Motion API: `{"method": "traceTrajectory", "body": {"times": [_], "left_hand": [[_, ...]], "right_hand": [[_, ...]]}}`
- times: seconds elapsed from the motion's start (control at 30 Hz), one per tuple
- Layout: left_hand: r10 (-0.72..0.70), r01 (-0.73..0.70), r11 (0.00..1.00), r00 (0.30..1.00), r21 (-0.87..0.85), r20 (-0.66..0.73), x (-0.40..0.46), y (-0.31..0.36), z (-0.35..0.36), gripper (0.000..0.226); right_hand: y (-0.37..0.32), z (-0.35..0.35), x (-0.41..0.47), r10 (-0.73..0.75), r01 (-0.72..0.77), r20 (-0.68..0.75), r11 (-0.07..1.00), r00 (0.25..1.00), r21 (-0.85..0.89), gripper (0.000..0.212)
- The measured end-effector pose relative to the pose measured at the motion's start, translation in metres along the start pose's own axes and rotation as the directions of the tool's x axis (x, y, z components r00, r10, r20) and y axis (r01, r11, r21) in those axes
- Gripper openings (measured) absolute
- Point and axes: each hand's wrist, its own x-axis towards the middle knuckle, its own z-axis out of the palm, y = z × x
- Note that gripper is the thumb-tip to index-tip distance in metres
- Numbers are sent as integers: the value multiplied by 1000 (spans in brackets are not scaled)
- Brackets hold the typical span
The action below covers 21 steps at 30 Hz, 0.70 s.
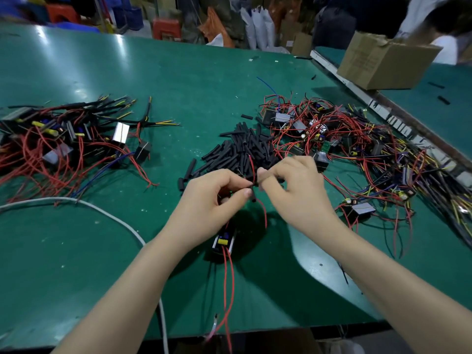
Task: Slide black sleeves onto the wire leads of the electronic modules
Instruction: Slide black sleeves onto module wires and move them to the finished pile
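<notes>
Basically mid-threading, head view only: left hand (217,194) pinches a short black sleeve (251,192) between thumb and curled fingers, holding it steady as the target; right hand (293,185) has thumb and forefinger closed at the sleeve's far end, presumably feeding a red lead (251,164) into the bore, though the exact entry point is hidden by the fingertips. Module (224,241) being worked hangs or rests just below the left wrist, near the table (76,251) edge, its red wires trailing toward the person, so the leads stay slack and free to feed. Loose sleeve pile (242,149) sits just beyond the hands for quick reach. Unsleeved modules (344,139) heaped right, finished ones (63,134) with sleeved leads stacked left, so flow runs right to left. Cardboard box (383,63) sits far right, white cable (102,213) crosses near left
</notes>
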Motion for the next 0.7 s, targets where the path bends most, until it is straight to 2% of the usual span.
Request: {"method": "traceTrajectory", "body": {"times": [0.03, 0.1, 0.17, 0.23, 0.4, 0.43, 0.5, 0.57, 0.63, 0.7], "left_hand": [[57, -56, 996, 998, 65, -4, -1, 0, 0, 11], [99, -98, 990, 995, 105, -5, -2, 0, 1, 10], [53, -53, 996, 999, 72, -4, -2, 0, 2, 17], [-5, 5, 999, 1000, 32, -6, -1, 0, 2, 21], [-52, 51, 997, 998, -51, -24, -1, 4, 3, 20], [-69, 67, 995, 997, -74, -19, -1, 5, 3, 19], [-111, 111, 986, 994, -123, 2, 0, 5, 2, 18], [-150, 154, 972, 988, -177, 34, 1, 6, 1, 17], [-178, 190, 952, 981, -241, 71, 1, 6, 0, 17], [-194, 225, 924, 973, -308, 128, 1, 7, 0, 17]], "right_hand": [[-1, -4, 4, 142, -158, 139, 982, 980, 107, 34], [-4, -12, 10, 322, -439, 362, 844, 875, 309, 37], [-1, -18, 14, 350, -562, 494, 731, 796, 387, 36], [1, -22, 12, 278, -563, 567, 711, 775, 421, 34], [8, -35, -2, 24, -408, 659, 802, 752, 436, 37], [11, -34, -5, -28, -334, 620, 823, 784, 460, 30], [16, -33, -11, -125, -105, 454, 887, 882, 449, 12], [22, -31, -14, -252, 151, 261, 923, 932, 353, 14], [26, -29, -15, -385, 342, 119, 898, 915, 275, 14], [27, -29, -14, -489, 470, 53, 859, 871, 201, 15]]}}
